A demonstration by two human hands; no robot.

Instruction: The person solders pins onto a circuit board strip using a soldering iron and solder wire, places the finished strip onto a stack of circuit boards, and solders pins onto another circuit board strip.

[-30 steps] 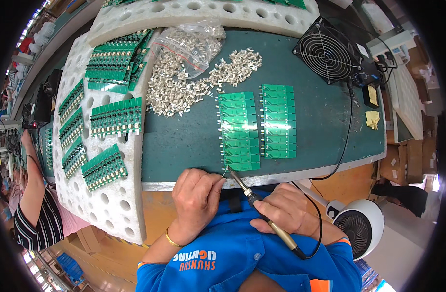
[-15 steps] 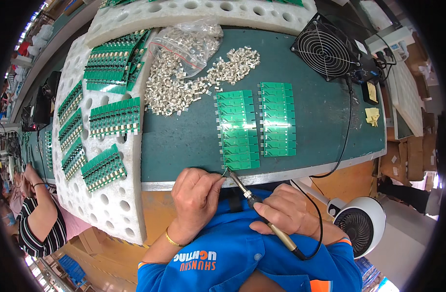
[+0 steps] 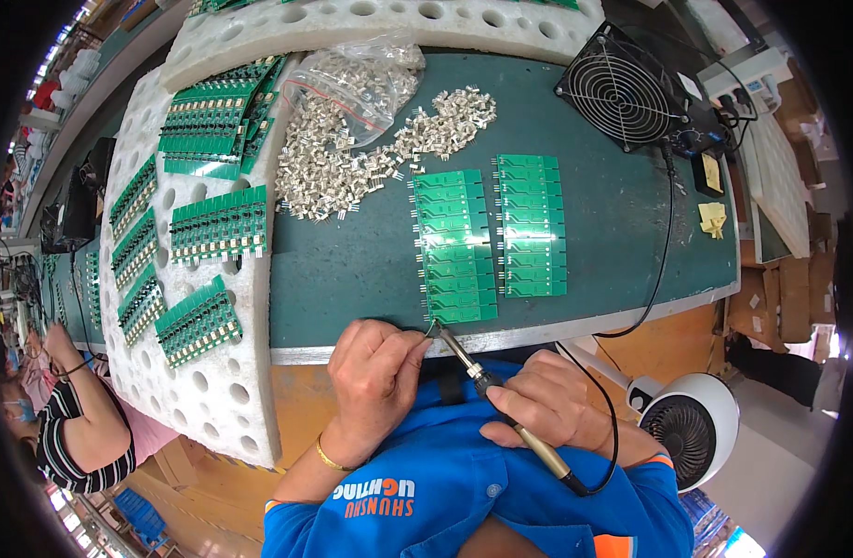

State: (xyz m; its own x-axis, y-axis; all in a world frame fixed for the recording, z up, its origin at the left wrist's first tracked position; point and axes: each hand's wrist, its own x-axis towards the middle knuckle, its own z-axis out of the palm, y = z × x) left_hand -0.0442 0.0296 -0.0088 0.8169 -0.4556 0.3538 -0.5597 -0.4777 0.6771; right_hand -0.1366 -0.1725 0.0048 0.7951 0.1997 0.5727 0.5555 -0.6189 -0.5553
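Note:
My right hand [image 3: 543, 400] is wrapped round a soldering iron [image 3: 529, 445] with a black collar and a brassy handle. Its tip meets the lower left corner of a green circuit board panel [image 3: 454, 251]. Pinched in my left hand [image 3: 375, 367] is a thin solder wire [image 3: 430, 329], its end close to the iron's tip. Small pins stick out along the panel's left edge. To its right lies a second green panel [image 3: 532, 228], touched by neither hand.
Loose white connectors [image 3: 329, 172] lie heaped beside a clear plastic bag [image 3: 352, 88]. Populated boards [image 3: 220, 223] rest on white foam [image 3: 226, 409] at left. A fan [image 3: 622, 93] and a sponge holder [image 3: 708, 175] stand at right. The iron's cord [image 3: 615, 418] loops past the white fan [image 3: 692, 432]. A co-worker [image 3: 82, 418] sits at left.
Both my hands, the iron and the panels stay almost where they were. At the far left, the co-worker's arm and body have shifted slightly.

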